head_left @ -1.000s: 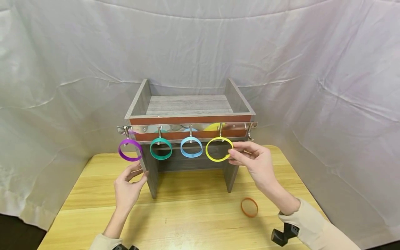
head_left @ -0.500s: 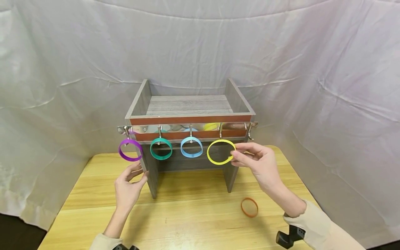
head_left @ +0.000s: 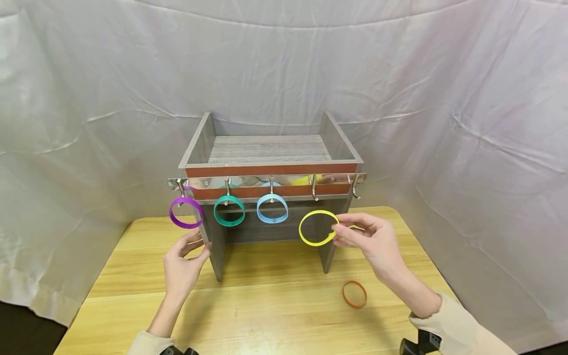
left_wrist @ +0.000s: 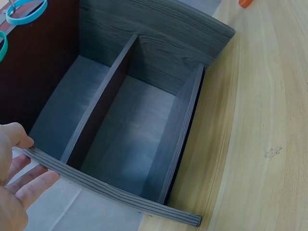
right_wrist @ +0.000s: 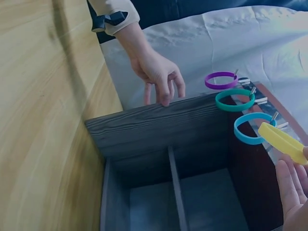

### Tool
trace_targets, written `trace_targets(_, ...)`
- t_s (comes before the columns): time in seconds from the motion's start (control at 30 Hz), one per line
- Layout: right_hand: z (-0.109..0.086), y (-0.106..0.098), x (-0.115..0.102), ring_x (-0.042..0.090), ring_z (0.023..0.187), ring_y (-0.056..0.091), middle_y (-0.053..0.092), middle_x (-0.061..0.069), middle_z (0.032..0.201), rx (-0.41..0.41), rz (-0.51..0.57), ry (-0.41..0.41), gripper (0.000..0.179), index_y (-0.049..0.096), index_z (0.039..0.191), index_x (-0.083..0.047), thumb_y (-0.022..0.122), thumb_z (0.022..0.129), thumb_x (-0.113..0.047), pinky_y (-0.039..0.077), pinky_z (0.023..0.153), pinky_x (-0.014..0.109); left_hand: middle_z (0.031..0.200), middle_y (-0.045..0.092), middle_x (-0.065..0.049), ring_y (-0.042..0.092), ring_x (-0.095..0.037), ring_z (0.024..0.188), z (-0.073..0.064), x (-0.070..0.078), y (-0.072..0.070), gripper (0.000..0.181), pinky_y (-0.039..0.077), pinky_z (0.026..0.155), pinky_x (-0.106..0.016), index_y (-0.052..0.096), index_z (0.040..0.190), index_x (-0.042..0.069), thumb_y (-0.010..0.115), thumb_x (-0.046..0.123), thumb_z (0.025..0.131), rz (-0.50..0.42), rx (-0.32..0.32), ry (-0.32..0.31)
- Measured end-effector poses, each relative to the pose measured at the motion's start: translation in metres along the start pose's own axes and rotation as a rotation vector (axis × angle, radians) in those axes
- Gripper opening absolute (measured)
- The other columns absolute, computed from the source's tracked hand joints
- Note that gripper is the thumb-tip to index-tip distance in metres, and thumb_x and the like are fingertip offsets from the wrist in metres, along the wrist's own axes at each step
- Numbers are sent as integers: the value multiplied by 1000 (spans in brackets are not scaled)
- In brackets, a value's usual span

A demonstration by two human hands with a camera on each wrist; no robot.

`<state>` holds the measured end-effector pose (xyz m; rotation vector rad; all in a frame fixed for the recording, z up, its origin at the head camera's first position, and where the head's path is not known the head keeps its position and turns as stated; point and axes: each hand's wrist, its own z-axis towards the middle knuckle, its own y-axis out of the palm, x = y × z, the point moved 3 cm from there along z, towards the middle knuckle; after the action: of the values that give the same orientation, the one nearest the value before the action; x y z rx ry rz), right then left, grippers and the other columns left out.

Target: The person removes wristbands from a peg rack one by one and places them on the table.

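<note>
My right hand (head_left: 377,241) pinches a yellow silicone wristband (head_left: 316,244) between thumb and fingers. The band hangs in front of and below the fourth hook (head_left: 313,187), off it. Purple (head_left: 186,226), green (head_left: 229,225) and light blue wristbands (head_left: 272,221) each hang on a hook of the metal rack (head_left: 248,182). My left hand (head_left: 181,270) grips the front edge of the grey wooden shelf's left side panel (head_left: 215,259); in the left wrist view the thumb (left_wrist: 21,138) lies on the inner side, the fingers outside.
An orange wristband (head_left: 343,296) lies on the wooden table (head_left: 266,315), front right of the shelf. The rack's fifth hook (head_left: 355,187) sticks out at the right end. Grey cloth (head_left: 275,64) hangs behind and at both sides.
My right hand has drawn the yellow wristband off the fourth hook, moving down and slightly right. The left hand stays on the shelf panel.
</note>
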<state>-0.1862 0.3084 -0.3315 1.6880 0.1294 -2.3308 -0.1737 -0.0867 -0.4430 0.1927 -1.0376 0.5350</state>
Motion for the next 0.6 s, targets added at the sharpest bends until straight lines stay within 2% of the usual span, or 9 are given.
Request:
trace_targets(0.27,-7,-7,13,10,82,80,80,-4,95,28,-26,77,27,82,105,-14,74,92,8,70,78,38,95,71,26,71,15,85,0,-1,0,38,62,64,-11,78,113,0,77,-18,80,9,-3,-4)
trace_targets(0.6,-17,-15,35,10,85,79,81,-4,100,24,-56,150,23,82,105,-15,74,94,4,70,79,37,95,71,25,72,14,85,0,0,0,38,62,63,-11,78,113,1,78,-17,80,7,-3,3)
